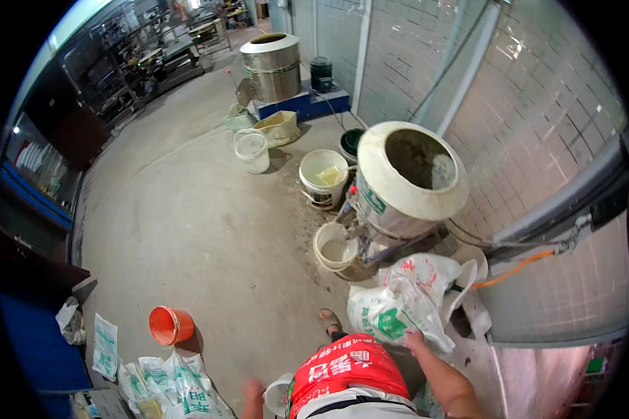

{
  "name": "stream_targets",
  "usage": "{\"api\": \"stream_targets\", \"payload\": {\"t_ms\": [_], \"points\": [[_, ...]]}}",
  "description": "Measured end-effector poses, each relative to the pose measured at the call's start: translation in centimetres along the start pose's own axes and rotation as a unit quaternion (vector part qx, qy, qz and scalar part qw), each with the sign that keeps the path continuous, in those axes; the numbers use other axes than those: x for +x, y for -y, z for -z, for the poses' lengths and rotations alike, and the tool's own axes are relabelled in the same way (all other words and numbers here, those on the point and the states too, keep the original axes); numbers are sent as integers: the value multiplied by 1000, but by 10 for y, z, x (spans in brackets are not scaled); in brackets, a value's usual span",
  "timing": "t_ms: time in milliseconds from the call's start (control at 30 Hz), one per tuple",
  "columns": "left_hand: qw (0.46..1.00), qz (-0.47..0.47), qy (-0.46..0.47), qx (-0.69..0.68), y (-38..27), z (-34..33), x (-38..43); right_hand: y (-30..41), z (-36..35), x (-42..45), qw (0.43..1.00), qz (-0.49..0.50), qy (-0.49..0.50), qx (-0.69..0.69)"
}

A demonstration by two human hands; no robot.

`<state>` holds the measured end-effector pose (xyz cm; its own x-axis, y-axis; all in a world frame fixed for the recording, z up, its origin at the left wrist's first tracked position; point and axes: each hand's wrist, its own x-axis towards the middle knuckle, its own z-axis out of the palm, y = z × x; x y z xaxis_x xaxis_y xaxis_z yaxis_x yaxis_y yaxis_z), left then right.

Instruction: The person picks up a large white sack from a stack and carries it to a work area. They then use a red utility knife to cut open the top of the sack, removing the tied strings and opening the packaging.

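My left hand is blurred at the bottom of the view, right beside a white plastic bucket. Whether its fingers grip the bucket is unclear. Over a white woven sack with green print, my right hand appears with curled fingers. I cannot tell if it touches the sack or only passes above it. A second white sack with red print leans behind the first one. Between my arms hangs a red apron with white writing.
A steel drum machine stands ahead right, with white buckets beside it. Farther off are another drum, an open sack and a lidded bucket. An orange-red bucket and crumpled sacks lie left. An orange hose runs right.
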<state>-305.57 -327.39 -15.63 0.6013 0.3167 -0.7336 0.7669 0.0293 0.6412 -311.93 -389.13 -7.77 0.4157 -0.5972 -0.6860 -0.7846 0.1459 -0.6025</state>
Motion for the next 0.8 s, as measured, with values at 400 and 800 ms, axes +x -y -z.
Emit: {"api": "stream_targets", "payload": {"t_ms": [400, 800], "points": [[938, 94, -216, -256, -134, 4, -11, 248, -210, 104, 945, 180, 149, -230], [905, 179, -318, -217, -76, 58, 67, 391, -472, 122, 916, 154, 292, -229]]}}
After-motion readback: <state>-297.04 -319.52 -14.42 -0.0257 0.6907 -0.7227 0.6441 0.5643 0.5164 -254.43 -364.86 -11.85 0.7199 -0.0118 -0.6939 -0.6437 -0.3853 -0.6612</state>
